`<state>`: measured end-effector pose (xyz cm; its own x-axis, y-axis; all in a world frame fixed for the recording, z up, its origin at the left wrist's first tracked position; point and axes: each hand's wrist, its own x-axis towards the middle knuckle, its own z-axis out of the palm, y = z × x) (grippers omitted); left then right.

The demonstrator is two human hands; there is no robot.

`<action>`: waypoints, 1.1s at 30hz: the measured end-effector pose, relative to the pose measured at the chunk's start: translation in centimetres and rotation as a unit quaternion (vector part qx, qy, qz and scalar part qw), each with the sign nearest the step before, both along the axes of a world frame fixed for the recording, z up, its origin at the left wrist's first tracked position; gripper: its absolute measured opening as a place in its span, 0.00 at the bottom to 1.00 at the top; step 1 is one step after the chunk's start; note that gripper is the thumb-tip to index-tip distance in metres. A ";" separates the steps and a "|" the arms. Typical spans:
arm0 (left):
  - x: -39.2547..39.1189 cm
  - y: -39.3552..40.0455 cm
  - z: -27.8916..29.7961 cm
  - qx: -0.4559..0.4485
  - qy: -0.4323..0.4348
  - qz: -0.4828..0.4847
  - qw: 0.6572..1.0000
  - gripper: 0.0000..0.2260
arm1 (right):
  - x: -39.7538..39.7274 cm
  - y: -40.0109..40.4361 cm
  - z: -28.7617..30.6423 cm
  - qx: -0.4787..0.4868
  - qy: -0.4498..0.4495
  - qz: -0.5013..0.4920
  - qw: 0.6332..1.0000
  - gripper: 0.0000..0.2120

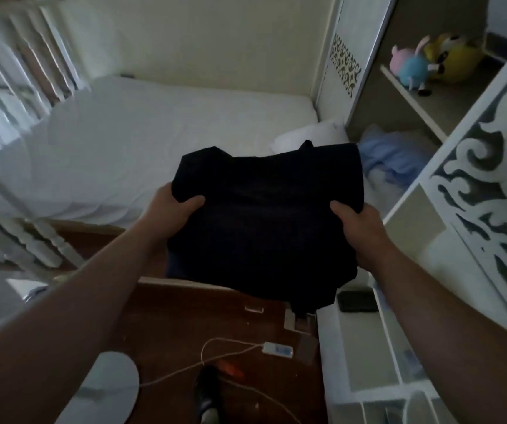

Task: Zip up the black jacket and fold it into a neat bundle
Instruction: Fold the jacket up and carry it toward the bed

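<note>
From the head camera, both hands hold the black jacket (264,221), folded into a thick, roughly square bundle and lifted clear of everything, in the air over the foot of the bed (160,130) and the dark wooden floor (185,325).

The left hand (174,206) has its grip closed on the bundle's left edge – thumb pressed flat on top of the cloth, pointing toward the middle, the other fingers hidden beneath. The right hand (357,231) has its grip closed on the right edge in the same way, thumb on top and the rest of the fingers tucked under the fold. Both bare forearms reach forward and slightly inward from the lower corners of the view, wrists fairly straight, the hands set on opposite sides of the bundle at about the same height.

The zip cannot be seen – the cloth is too dark to make out any seams, labels or writing.

Beyond the bundle lies the bed with a white sheet and a white pillow (310,136) near its right end. To the right stands an open cupboard with soft toys (429,62) on a shelf and blue cloth (389,157) on the level below. On the floor lie a white cable (215,359) and a small white box (278,350) joined to it; a dark flat object (357,301) rests on a white ledge just right of the bundle's lower corner
</note>
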<state>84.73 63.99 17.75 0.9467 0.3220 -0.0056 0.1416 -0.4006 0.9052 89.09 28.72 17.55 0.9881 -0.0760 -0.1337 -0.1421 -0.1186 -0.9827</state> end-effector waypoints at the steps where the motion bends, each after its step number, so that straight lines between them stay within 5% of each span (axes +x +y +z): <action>1: 1.5 0.8 -0.6 0.002 0.004 -0.001 1.000 0.09 | 1.3 0.8 -0.6 0.000 0.005 0.000 1.000 0.18; 8: 9.7 4.8 -6.3 -0.040 0.102 -0.039 0.993 0.10 | 6.7 4.1 -7.4 -0.008 0.081 -0.027 0.996 0.18; 14: 15.4 5.7 -9.9 -0.034 0.165 -0.048 0.985 0.10 | 12.0 4.8 -10.8 -0.001 0.135 -0.002 0.991 0.08; 19: 20.8 7.3 -10.1 -0.033 0.157 0.013 0.987 0.20 | 21.1 6.6 -11.8 0.008 0.144 0.031 0.989 0.15; 22: 24.5 9.0 -9.1 -0.017 0.142 0.044 0.989 0.13 | 26.6 8.6 -11.3 0.009 0.150 0.056 0.987 0.20; 27: 30.4 12.7 -8.6 0.014 0.129 0.071 0.989 0.18 | 33.9 12.5 -10.7 0.024 0.141 0.082 0.986 0.20; 33: 38.7 16.7 -12.0 -0.043 0.129 0.075 0.988 0.16 | 41.8 16.8 -13.6 0.028 0.150 0.077 0.985 0.20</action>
